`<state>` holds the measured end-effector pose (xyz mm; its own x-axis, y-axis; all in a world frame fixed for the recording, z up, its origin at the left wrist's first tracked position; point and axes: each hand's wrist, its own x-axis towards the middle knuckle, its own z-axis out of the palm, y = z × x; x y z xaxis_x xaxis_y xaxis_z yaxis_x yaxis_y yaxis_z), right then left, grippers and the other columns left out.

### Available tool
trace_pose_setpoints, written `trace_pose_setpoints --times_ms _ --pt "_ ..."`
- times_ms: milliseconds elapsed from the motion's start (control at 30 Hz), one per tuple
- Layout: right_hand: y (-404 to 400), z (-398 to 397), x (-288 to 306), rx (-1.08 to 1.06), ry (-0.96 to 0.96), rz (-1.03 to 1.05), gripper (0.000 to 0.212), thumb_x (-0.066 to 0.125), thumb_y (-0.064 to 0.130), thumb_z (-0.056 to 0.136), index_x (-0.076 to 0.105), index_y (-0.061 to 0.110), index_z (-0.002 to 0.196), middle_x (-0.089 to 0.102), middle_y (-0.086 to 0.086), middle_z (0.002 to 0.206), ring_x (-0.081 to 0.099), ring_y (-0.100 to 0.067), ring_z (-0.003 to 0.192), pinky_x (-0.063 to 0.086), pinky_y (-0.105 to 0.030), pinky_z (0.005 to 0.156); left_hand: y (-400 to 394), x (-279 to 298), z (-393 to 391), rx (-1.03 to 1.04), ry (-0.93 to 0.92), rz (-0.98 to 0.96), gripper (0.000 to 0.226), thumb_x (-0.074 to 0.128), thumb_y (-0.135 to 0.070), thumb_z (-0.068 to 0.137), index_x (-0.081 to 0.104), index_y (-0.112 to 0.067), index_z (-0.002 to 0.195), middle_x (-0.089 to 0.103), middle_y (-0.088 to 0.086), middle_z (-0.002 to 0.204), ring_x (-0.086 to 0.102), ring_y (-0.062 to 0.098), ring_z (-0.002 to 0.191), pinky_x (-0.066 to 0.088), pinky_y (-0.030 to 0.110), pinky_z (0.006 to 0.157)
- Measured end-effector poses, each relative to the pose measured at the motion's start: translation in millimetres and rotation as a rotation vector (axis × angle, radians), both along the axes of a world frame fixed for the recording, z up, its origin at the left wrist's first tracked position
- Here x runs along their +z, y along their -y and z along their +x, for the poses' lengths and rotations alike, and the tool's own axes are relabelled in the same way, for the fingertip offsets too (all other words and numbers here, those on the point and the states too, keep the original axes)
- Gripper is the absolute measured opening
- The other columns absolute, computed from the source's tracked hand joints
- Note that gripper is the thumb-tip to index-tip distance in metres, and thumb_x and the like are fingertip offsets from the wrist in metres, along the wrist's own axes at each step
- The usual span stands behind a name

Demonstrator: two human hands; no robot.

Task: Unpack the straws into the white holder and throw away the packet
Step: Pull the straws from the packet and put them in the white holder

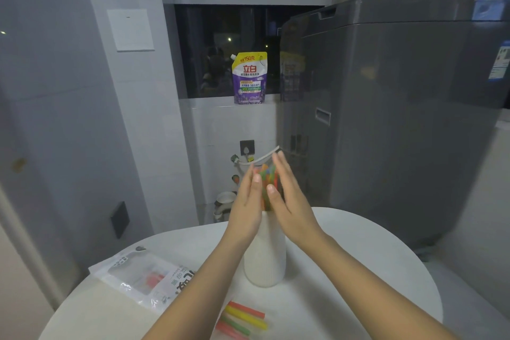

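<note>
Straws [267,183] upright in white holder [265,259], pressed between flat, released left hand [246,199], right hand [289,199]

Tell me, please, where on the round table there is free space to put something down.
The table is bare on its right side, between the white holder and the right edge. The left is taken by the packet, the near middle by loose straws. Both hands press flat on the straw bundle above the holder.

Lower centre, the white holder [265,259] looks matt and finely ribbed. Lower left, the packet [143,279] is glossy clear plastic. The straws [245,317] look smooth plastic on the matt table [358,270].
</note>
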<state>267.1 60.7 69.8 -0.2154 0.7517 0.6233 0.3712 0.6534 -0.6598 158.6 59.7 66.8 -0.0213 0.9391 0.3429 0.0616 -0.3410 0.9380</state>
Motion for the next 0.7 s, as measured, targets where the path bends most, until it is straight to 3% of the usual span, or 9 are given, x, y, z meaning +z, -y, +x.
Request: trace_pose_setpoints --times_ms 67,167,267,333,433,533,600,700 --pt "3.9 0.5 -1.0 -0.025 -0.050 0.033 0.054 0.037 0.027 0.097 0.009 0.054 0.135 0.004 0.032 0.147 0.003 0.008 0.141 0.010 -0.014 0.114 0.5 -0.5 0.5 0.037 0.020 0.002 0.049 0.024 -0.042 0.100 0.021 -0.032 0.149 0.030 -0.022 0.145 0.031 -0.009 0.130 0.029 -0.007 0.087" --pt "10.0 1.9 -7.3 -0.088 -0.067 0.048 0.050 0.037 0.031 0.094 0.015 0.056 0.131 0.010 0.037 0.143 0.009 0.007 0.140 0.014 -0.020 0.114 4.8 -5.4 -1.2 0.024 0.058 -0.005 0.052 0.023 -0.044 0.100 0.020 -0.031 0.150 0.025 -0.012 0.156 0.025 0.002 0.141 0.023 0.020 0.115" --pt "19.9 0.3 -16.8 -0.128 -0.075 0.079 0.048 0.040 0.029 0.093 0.024 0.051 0.132 0.017 0.039 0.141 0.016 0.008 0.137 0.016 -0.018 0.111 14.7 -12.3 -5.9 0.012 0.036 -0.014 0.052 0.023 -0.047 0.098 0.026 -0.032 0.148 0.031 -0.009 0.155 0.027 0.004 0.142 0.022 0.034 0.119" --pt "28.0 -3.4 -23.7 -0.163 -0.044 0.102 0.046 0.043 0.025 0.093 0.034 0.038 0.136 0.023 0.030 0.144 0.019 0.005 0.136 0.016 -0.019 0.112 21.6 -17.5 -10.9 0.041 -0.003 -0.043 0.057 0.023 -0.052 0.096 0.028 -0.030 0.148 0.033 -0.006 0.155 0.028 0.010 0.142 0.022 0.040 0.119" --pt "44.0 -7.9 -38.2 -0.225 -0.057 0.177 0.041 0.047 0.016 0.090 0.048 0.023 0.130 0.040 0.012 0.138 0.030 -0.001 0.128 0.019 -0.015 0.109 35.1 -30.0 -21.6 0.120 -0.083 -0.089 0.052 0.025 -0.049 0.098 0.031 -0.030 0.146 0.034 -0.008 0.153 0.032 0.009 0.139 0.024 0.030 0.115" --pt "64.3 -14.6 -60.8 -0.232 -0.051 0.157 0.033 0.045 0.020 0.083 0.059 0.015 0.113 0.050 0.008 0.114 0.036 0.001 0.109 0.025 -0.006 0.097 54.9 -50.3 -38.7 0.221 -0.225 -0.106 0.044 0.035 -0.039 0.099 0.041 -0.026 0.140 0.042 -0.009 0.146 0.037 0.004 0.131 0.025 0.020 0.103" --pt "74.0 -19.1 -80.7 -0.190 0.020 0.054 0.028 0.046 0.021 0.083 0.061 0.014 0.106 0.049 0.009 0.105 0.038 -0.002 0.102 0.027 -0.004 0.091 64.4 -69.2 -52.8 0.277 -0.342 -0.179 0.038 0.041 -0.032 0.098 0.048 -0.023 0.135 0.046 -0.004 0.142 0.038 0.009 0.131 0.025 0.022 0.104" --pt "76.2 -27.5 -111.4 -0.099 0.202 -0.140 0.025 0.051 0.016 0.087 0.060 0.015 0.110 0.051 0.007 0.105 0.045 -0.012 0.108 0.034 -0.014 0.089 75.1 -95.6 -71.1 0.332 -0.476 -0.396 0.037 0.044 -0.027 0.096 0.053 -0.016 0.131 0.048 0.003 0.142 0.039 0.019 0.133 0.026 0.034 0.112"
